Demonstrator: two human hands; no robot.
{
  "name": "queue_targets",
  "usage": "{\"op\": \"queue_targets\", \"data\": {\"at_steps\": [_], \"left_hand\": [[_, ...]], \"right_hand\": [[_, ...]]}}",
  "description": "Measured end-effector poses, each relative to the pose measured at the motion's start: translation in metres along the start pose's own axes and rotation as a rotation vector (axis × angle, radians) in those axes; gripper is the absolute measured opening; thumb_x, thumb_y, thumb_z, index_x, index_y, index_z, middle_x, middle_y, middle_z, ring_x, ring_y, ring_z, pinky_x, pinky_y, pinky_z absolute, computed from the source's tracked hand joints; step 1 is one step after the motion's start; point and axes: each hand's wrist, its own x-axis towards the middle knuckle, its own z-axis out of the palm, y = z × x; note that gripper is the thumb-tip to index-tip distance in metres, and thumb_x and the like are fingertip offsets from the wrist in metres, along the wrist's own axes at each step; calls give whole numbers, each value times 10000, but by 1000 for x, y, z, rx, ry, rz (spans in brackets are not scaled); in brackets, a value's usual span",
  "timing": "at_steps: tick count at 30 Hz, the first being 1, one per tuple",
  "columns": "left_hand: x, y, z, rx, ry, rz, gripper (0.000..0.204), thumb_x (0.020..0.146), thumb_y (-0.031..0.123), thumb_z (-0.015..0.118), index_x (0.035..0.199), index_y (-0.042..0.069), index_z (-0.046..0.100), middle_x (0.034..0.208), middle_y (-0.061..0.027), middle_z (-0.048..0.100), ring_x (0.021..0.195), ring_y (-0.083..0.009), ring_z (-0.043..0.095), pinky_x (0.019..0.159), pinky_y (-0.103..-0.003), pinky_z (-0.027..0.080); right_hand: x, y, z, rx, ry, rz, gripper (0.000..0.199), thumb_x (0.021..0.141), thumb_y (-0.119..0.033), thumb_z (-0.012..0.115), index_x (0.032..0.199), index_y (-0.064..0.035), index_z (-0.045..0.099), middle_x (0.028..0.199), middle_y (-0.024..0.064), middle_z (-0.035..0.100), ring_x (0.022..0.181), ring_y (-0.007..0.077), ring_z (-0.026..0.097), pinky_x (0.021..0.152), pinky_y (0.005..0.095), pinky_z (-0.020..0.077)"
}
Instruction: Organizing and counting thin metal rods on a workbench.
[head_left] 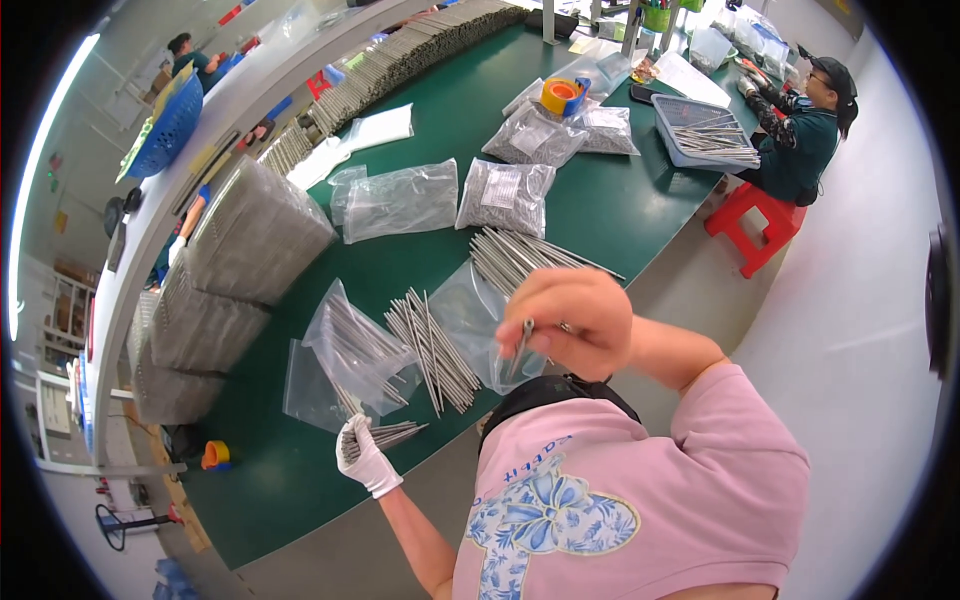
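My left hand [368, 466], in a white glove, is closed around a bundle of thin grey metal rods [400, 433] at the table's near edge. My bare right hand [585, 312] is raised close to the camera, pinching a metal rod [524, 342] seen nearly end-on. Above my left hand, a clear plastic bag [318, 352] lies with rods in or under it; I cannot tell which. Beside it is a loose pile of rods [438, 360]. Another pile of rods [515, 252] lies farther off, partly hidden behind my right hand.
Filled clear bags [507, 197], a flat clear bag [400, 203] and a tape roll [560, 96] lie across the green table [270, 425]. Wrapped grey stacks [255, 235] stand left. A co-worker [815, 130] sits far right on a red stool [752, 222], by a basket [680, 150] of rods.
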Motion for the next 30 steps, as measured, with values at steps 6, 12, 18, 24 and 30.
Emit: {"op": "queue_targets", "data": {"at_steps": [6, 12, 18, 24, 30], "left_hand": [[0, 0, 1, -16, -20, 45, 46, 824, -13, 608, 858, -37, 627, 824, -66, 634, 730, -129, 601, 700, -252, 524], [-4, -1, 0, -10, 28, 21, 57, 812, -18, 623, 864, -42, 624, 824, -72, 642, 713, -132, 606, 693, -253, 525], [-8, 0, -3, -17, 33, 39, 63, 805, -27, 628, 866, -45, 621, 817, -77, 647, 712, -133, 611, 688, -256, 528], [-7, 2, -4, -34, 1, 68, 66, 818, 6, 628, 870, -34, 633, 804, -62, 647, 710, -121, 605, 672, -244, 512], [-8, -4, -10, 64, -3, 138, 98, 750, -67, 665, 833, -39, 621, 838, -111, 660, 757, -164, 632, 717, -280, 530]], "right_hand": [[-6, 61, -32, -549, -79, 59, 138, 736, -29, 631, 860, -90, 621, 807, 38, 620, 688, 204, 614, 569, 309, 487], [-84, 137, -53, -954, -331, 10, 179, 666, -68, 601, 838, -110, 625, 842, 9, 610, 684, 207, 605, 573, 323, 479], [-161, 143, -56, -972, -610, 138, 142, 657, -82, 589, 797, -94, 570, 930, 55, 560, 749, 244, 582, 636, 360, 477], [-204, 153, -75, -1064, -797, 379, 148, 674, -76, 576, 822, -83, 565, 990, 65, 531, 828, 241, 587, 720, 354, 478], [-184, 158, -46, -1175, -577, 369, 164, 616, -57, 616, 774, -94, 589, 932, 55, 551, 833, 246, 574, 725, 351, 456]]}}
